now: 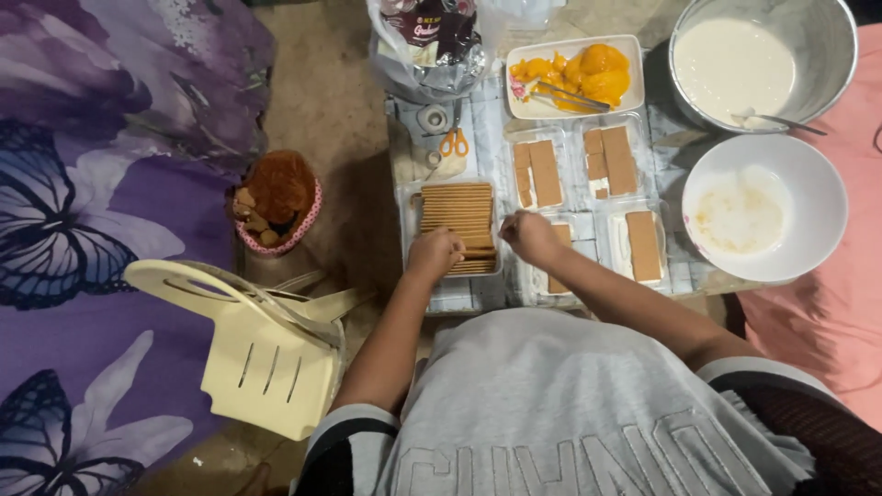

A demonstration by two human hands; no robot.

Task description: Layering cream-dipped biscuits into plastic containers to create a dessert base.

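A clear tub holds a row of brown crackers (455,213) standing on edge. My left hand (435,252) rests on the near end of that row, fingers closed around crackers. My right hand (530,235) hovers just to the right, fingers curled, above a clear container with a cracker (561,280) in it. Three more clear containers lined with crackers sit beyond, at the back left (537,172), at the back right (614,159) and at the near right (643,244).
A white dish of orange fruit slices with tongs (575,73), a metal pot of cream (735,62) and a smeared white bowl (753,207) stand on the low table. Orange scissors (453,142), a foil bag (432,37), a cream plastic chair (266,358) and a basket (276,202) are at the left.
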